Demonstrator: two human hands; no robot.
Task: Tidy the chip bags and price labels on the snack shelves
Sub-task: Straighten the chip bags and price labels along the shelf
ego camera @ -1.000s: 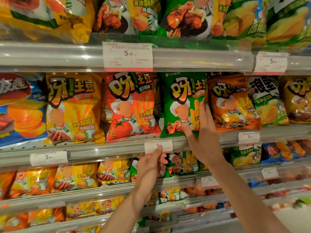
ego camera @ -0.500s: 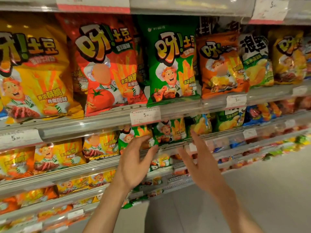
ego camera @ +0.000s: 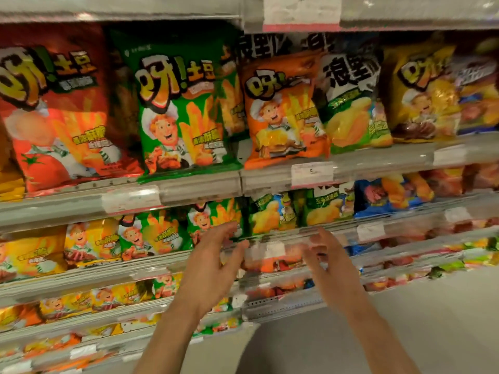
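A small price label (ego camera: 272, 249) sits on the shelf rail (ego camera: 337, 236) in the lower middle of the frame, blurred. The left hand (ego camera: 213, 261) and the right hand (ego camera: 328, 259) are raised on either side of it — both with fingers spread and holding nothing. Just above, small green chip bags (ego camera: 272, 213) stand in a row. Higher up, a large green bag (ego camera: 178, 109) and an orange bag (ego camera: 280, 112) stand side by side — the red bag (ego camera: 59, 112) is at the upper left.

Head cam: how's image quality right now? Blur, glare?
Head view: motion blur throughout, worst on the right hand and the price label between the hands; glare streaks on the clear shelf strip; wide-angle bowing of shelves; green chip bag print readable.
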